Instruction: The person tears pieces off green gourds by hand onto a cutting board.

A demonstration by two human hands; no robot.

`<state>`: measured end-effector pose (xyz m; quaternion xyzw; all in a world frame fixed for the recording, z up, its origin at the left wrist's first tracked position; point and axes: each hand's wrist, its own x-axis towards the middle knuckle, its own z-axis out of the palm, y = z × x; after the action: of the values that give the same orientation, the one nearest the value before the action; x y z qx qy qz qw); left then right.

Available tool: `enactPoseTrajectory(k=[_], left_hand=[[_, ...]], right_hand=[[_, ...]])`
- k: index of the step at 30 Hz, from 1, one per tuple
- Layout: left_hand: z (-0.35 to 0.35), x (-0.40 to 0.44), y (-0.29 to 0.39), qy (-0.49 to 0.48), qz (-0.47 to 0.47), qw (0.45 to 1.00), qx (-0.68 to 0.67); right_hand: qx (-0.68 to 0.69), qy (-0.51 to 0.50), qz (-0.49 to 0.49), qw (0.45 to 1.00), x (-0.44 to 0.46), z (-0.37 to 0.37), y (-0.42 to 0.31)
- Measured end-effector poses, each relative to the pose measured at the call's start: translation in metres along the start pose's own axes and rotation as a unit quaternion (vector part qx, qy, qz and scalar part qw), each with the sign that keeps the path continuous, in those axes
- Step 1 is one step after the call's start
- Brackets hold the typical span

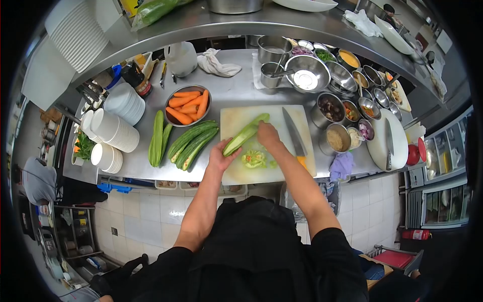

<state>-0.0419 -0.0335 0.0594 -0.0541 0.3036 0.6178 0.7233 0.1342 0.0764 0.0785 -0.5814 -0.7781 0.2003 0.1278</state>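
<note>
A long green gourd (246,133), pale along its peeled side, slants over the white cutting board (234,173). My left hand (220,156) is closed around its lower end. Near the upper end, my right hand (268,135) is closed, its fingers curled against the gourd; whatever they grip is hidden. Below the gourd lies a small heap of pale green peelings (254,159). On the board's right side rests a large knife (294,131), its orange handle towards me. Several ridged green gourds (193,143) lie left of the board, beside a metal bowl of carrots (188,106).
Stacked white bowls (118,131) stand at the left. Metal pots and bowls (308,73) with ingredients crowd the right, near a white oval board (391,138) carrying another knife. A purple cloth (342,166) hangs at the front edge. A steel shelf (201,30) spans overhead.
</note>
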Motion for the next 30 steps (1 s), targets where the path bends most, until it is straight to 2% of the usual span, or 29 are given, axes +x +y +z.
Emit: enactPoseTrajectory(k=[1,4,6,10,12,15,18,20,23,26,28,30], left_hand=[[0.006,-0.003,-0.001,0.012,-0.007,0.998,-0.055],[0.01,0.002,-0.009,0.026,0.011,0.994,-0.105],[0.005,0.011,-0.013,0.016,0.028,0.997,-0.071],[-0.007,0.023,-0.017,0.016,0.044,0.999,-0.027],[-0.026,0.038,-0.021,0.006,0.034,0.999,-0.005],[-0.016,0.033,-0.02,-0.006,0.014,1.0,0.008],[-0.015,0.031,-0.018,-0.022,0.019,0.999,0.022],[-0.012,0.032,-0.019,-0.012,0.024,1.0,0.015],[0.002,0.026,-0.025,0.015,0.022,1.0,-0.004],[0.0,0.029,-0.027,0.006,0.032,0.999,0.024],[0.0,0.025,-0.029,0.008,0.05,0.997,0.059],[-0.015,0.033,-0.027,-0.039,0.018,0.998,0.047]], right_hand=[[-0.046,-0.013,-0.025,0.999,0.003,-0.003,-0.003],[-0.146,-0.059,-0.105,0.982,0.003,-0.011,-0.019],[-0.164,-0.099,-0.162,0.968,-0.002,-0.013,-0.031],[-0.108,-0.075,-0.249,0.96,-0.021,-0.006,-0.045],[-0.074,-0.059,-0.283,0.954,-0.041,0.001,-0.051],[-0.071,-0.048,-0.322,0.943,-0.068,0.016,-0.069],[-0.109,-0.012,-0.244,0.964,-0.066,0.002,-0.059],[-0.134,0.078,-0.219,0.963,-0.041,0.001,-0.032],[-0.198,0.051,-0.095,0.974,-0.006,-0.006,-0.014],[-0.207,-0.038,-0.134,0.968,-0.011,0.027,-0.025],[-0.203,0.001,-0.151,0.967,-0.04,0.046,-0.053],[-0.21,-0.046,-0.189,0.958,-0.071,0.016,-0.085]])
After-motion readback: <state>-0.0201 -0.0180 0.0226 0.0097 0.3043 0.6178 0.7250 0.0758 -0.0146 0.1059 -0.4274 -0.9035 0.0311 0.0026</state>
